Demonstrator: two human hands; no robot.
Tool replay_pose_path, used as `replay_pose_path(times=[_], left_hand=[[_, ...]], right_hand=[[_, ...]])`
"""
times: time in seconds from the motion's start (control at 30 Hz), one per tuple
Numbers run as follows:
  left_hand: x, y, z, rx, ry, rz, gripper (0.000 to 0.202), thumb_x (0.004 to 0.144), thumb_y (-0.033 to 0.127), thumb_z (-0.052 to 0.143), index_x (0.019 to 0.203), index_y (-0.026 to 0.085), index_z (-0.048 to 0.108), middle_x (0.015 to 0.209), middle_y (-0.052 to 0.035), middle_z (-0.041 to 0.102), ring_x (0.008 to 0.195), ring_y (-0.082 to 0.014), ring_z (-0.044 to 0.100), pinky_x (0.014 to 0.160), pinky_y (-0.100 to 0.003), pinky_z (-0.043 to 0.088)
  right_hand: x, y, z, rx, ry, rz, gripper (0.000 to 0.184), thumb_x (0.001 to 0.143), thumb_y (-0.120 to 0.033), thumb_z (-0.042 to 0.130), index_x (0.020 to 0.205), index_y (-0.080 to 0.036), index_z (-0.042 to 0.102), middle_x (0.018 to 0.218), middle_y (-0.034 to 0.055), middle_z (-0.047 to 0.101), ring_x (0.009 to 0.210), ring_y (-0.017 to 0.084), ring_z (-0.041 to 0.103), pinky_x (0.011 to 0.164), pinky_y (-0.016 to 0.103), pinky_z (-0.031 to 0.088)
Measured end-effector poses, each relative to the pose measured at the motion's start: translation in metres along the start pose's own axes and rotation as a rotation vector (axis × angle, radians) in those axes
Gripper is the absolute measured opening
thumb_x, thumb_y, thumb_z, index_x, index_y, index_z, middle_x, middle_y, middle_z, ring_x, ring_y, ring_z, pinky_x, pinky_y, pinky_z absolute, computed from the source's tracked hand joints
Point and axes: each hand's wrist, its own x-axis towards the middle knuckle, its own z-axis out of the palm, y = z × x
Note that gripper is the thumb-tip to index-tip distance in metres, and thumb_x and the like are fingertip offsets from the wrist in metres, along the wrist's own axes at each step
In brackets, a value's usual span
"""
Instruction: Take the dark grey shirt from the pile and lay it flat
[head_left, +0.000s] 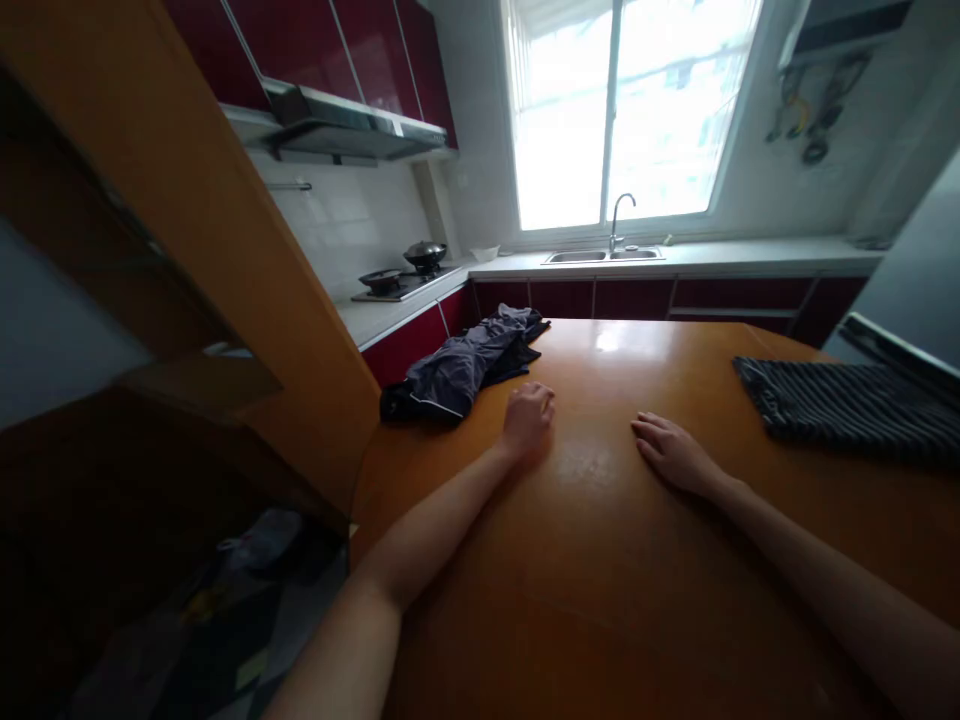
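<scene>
My left hand [527, 418] rests on the orange wooden table [600, 560] with its fingers curled in loosely and nothing visible in them. Just to its left lies a crumpled dark grey-blue garment [465, 365], a short gap away. My right hand [671, 450] lies flat on the tabletop, fingers stretched out and together, holding nothing. A folded dark striped cloth [840, 405] lies on the table's right side, well clear of my right hand.
A tall orange wooden panel [195, 230] rises at the left of the table. Beyond are dark red cabinets, a stove with pans [409, 272], a sink with a tap [611, 250] under a bright window, and a grey appliance [915, 290] at the right.
</scene>
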Motion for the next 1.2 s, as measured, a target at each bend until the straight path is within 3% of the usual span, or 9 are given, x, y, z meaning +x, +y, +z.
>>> replay_pose_path(times=[0.1, 0.2, 0.33, 0.5, 0.6, 0.73, 0.9, 1.0, 1.2], left_hand=[[0.008, -0.041, -0.016, 0.229, 0.235, -0.313, 0.033, 0.092, 0.021, 0.055, 0.123, 0.02, 0.065, 0.152, -0.0146, 0.044, 0.142, -0.033, 0.037, 0.113, -0.052, 0.033], [0.006, -0.081, -0.023, 0.33, 0.266, -0.609, 0.044, 0.088, 0.024, 0.059, 0.132, 0.02, 0.06, 0.163, -0.018, 0.023, 0.15, -0.0419, 0.018, 0.113, -0.062, 0.027], [0.001, -0.103, -0.017, 0.356, 0.194, -0.759, 0.045, 0.089, 0.029, 0.059, 0.132, 0.02, 0.06, 0.159, -0.0223, 0.031, 0.15, -0.0449, 0.018, 0.113, -0.067, 0.022], [0.005, -0.097, -0.006, 0.353, 0.217, -0.629, 0.051, 0.089, 0.027, 0.056, 0.138, 0.011, 0.055, 0.144, -0.0243, 0.05, 0.147, -0.0393, 0.028, 0.117, -0.065, 0.017], [0.008, -0.093, -0.006, 0.263, 0.218, -0.465, 0.057, 0.089, 0.02, 0.054, 0.144, 0.006, 0.049, 0.145, -0.0249, 0.048, 0.14, -0.0353, 0.043, 0.118, -0.054, 0.028], [0.008, -0.077, -0.004, 0.09, 0.148, -0.163, 0.053, 0.09, 0.012, 0.049, 0.143, 0.003, 0.051, 0.144, -0.0223, 0.05, 0.131, -0.0297, 0.053, 0.112, -0.038, 0.043], [0.003, -0.041, 0.012, -0.012, -0.011, 0.122, 0.052, 0.087, 0.0, 0.046, 0.136, 0.007, 0.059, 0.137, -0.0167, 0.059, 0.125, -0.0243, 0.056, 0.111, -0.035, 0.044], [0.002, -0.033, 0.018, -0.03, -0.067, 0.172, 0.056, 0.083, -0.007, 0.046, 0.133, 0.01, 0.062, 0.133, -0.0145, 0.063, 0.119, -0.0212, 0.059, 0.109, -0.034, 0.046], [0.003, -0.034, 0.007, -0.059, -0.022, 0.198, 0.047, 0.083, -0.005, 0.052, 0.124, 0.013, 0.069, 0.124, -0.0116, 0.069, 0.111, -0.0215, 0.062, 0.105, -0.038, 0.05]], right_hand=[[0.0, -0.001, 0.0, 0.001, -0.001, -0.003, 0.043, 0.096, -0.035, 0.047, 0.129, -0.017, 0.067, 0.143, 0.0157, 0.057, 0.136, 0.033, 0.05, 0.114, 0.049, 0.04], [0.0, -0.001, 0.0, 0.001, -0.004, 0.0, 0.043, 0.095, -0.034, 0.048, 0.129, -0.016, 0.068, 0.144, 0.0163, 0.057, 0.136, 0.033, 0.05, 0.115, 0.049, 0.04], [0.0, 0.0, 0.0, 0.003, -0.006, 0.005, 0.042, 0.096, -0.034, 0.048, 0.129, -0.017, 0.067, 0.144, 0.0157, 0.057, 0.136, 0.033, 0.05, 0.115, 0.049, 0.039], [0.0, 0.002, 0.001, 0.001, -0.013, 0.0, 0.044, 0.096, -0.036, 0.046, 0.13, -0.014, 0.067, 0.145, 0.0175, 0.055, 0.137, 0.033, 0.049, 0.115, 0.05, 0.039], [0.0, 0.002, 0.002, -0.006, -0.018, -0.002, 0.045, 0.097, -0.036, 0.046, 0.13, -0.013, 0.066, 0.145, 0.0184, 0.055, 0.137, 0.033, 0.049, 0.115, 0.05, 0.039], [0.0, 0.004, 0.002, -0.018, -0.015, -0.001, 0.044, 0.096, -0.036, 0.046, 0.13, -0.016, 0.066, 0.145, 0.0164, 0.056, 0.137, 0.032, 0.05, 0.115, 0.049, 0.04], [0.0, 0.003, 0.002, -0.027, -0.023, 0.0, 0.045, 0.096, -0.036, 0.046, 0.13, -0.014, 0.066, 0.145, 0.0173, 0.055, 0.137, 0.032, 0.049, 0.115, 0.048, 0.04], [0.0, 0.002, 0.001, -0.025, -0.022, 0.003, 0.045, 0.096, -0.035, 0.047, 0.13, -0.014, 0.066, 0.145, 0.0175, 0.056, 0.136, 0.032, 0.05, 0.115, 0.048, 0.039], [0.001, -0.001, 0.0, -0.015, -0.003, 0.021, 0.041, 0.095, -0.034, 0.048, 0.128, -0.018, 0.067, 0.143, 0.0141, 0.058, 0.136, 0.03, 0.05, 0.116, 0.046, 0.039]])
